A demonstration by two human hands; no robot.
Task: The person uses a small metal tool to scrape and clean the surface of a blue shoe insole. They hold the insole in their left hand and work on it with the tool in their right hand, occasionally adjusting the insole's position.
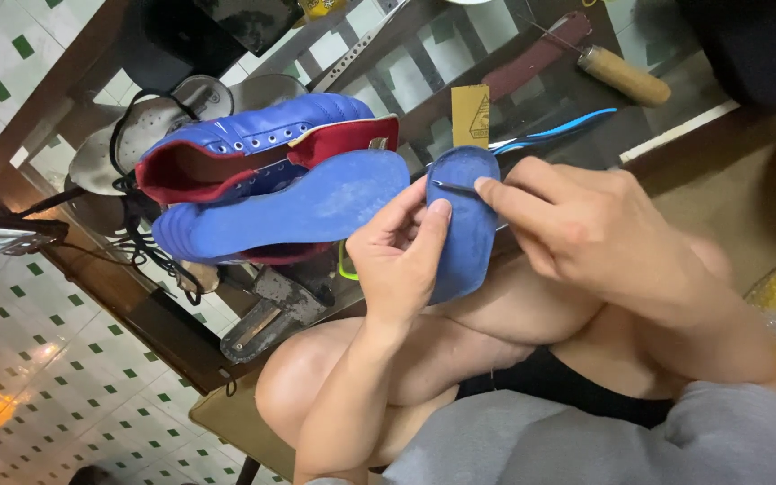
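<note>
Your left hand [397,260] holds the blue curved rubber sole piece [462,224] tight over your knees. Your right hand [586,229] pinches a thin metal needle [453,187] on it, beside the blue-and-red leather shoe [262,148].

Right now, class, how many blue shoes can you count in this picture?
2. One blue shoe lies on its side, red lining showing; the second shoe lies in front of it, sole up. Others may be hidden.
</note>
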